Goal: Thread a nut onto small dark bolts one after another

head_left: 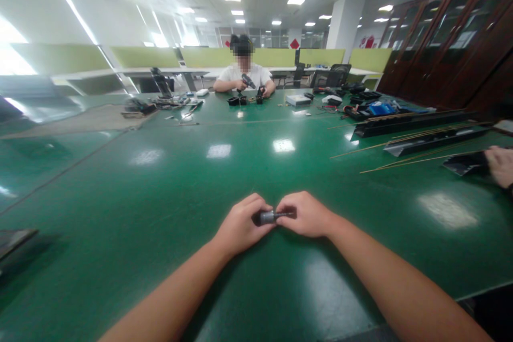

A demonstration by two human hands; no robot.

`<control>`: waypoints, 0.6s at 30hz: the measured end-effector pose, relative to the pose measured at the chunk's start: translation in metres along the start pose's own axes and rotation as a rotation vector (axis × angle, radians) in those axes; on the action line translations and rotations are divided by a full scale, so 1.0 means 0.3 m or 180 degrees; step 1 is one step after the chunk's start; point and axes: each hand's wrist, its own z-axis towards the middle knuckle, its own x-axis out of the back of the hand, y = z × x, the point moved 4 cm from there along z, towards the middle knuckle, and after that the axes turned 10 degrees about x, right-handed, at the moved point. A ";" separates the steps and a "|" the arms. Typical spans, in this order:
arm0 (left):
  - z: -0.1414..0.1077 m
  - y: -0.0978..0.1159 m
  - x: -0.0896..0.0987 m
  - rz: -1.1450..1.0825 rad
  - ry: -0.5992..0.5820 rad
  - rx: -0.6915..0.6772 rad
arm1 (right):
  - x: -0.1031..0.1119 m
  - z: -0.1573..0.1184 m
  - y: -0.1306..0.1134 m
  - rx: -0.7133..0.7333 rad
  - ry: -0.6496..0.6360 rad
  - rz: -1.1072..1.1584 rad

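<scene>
A small grey metal cylinder with a thin dark shaft lies sideways between my two hands, just above or on the green tabletop. My left hand is closed around its thicker left end, thumb below and fingers above. My right hand pinches the thin shaft at the other end, thumb and forefinger near the cylinder's face. The palms hide part of it, and its exact kind is too small to make out.
Across the table a person holds a power drill over black parts. Black metal channels and thin rods lie at the right, where another person's hand rests. A flat dark object is at the left edge.
</scene>
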 end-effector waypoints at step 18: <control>-0.001 -0.006 0.007 0.0101 0.0094 -0.0018 | 0.008 -0.006 0.016 -0.0132 0.0049 0.0082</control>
